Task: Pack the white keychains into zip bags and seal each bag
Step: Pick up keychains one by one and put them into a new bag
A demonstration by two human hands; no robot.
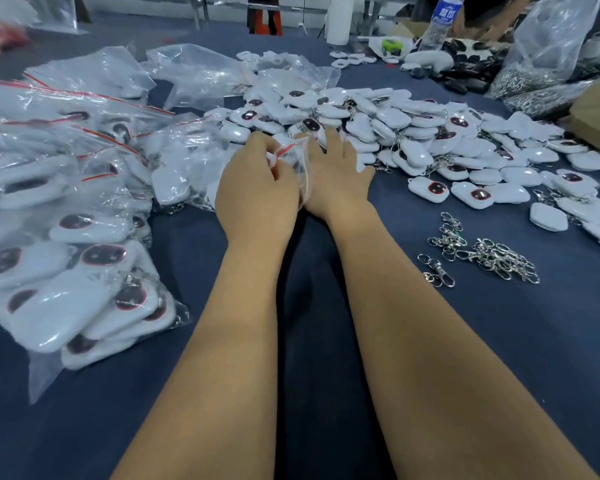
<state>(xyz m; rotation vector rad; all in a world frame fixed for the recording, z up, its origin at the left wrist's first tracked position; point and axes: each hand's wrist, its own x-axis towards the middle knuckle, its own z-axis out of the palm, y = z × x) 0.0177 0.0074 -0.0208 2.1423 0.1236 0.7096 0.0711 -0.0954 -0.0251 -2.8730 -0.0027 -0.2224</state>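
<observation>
A clear zip bag [293,157] with a red seal strip sits between my two hands at the table's middle. My left hand [257,188] pinches the bag's mouth with curled fingers. To its right, my right hand [336,178] lies with straight fingers against the bag's other side, its fingertips reaching the pile of loose white keychains [395,133]. The bag's contents are hidden by my hands.
Filled zip bags [66,209] are heaped on the left of the dark blue table [326,289]. Loose metal key rings [482,254] lie at right. Empty bags [201,74], a water bottle [442,19], black keychains [465,64] and a large plastic sack [548,46] stand at the back.
</observation>
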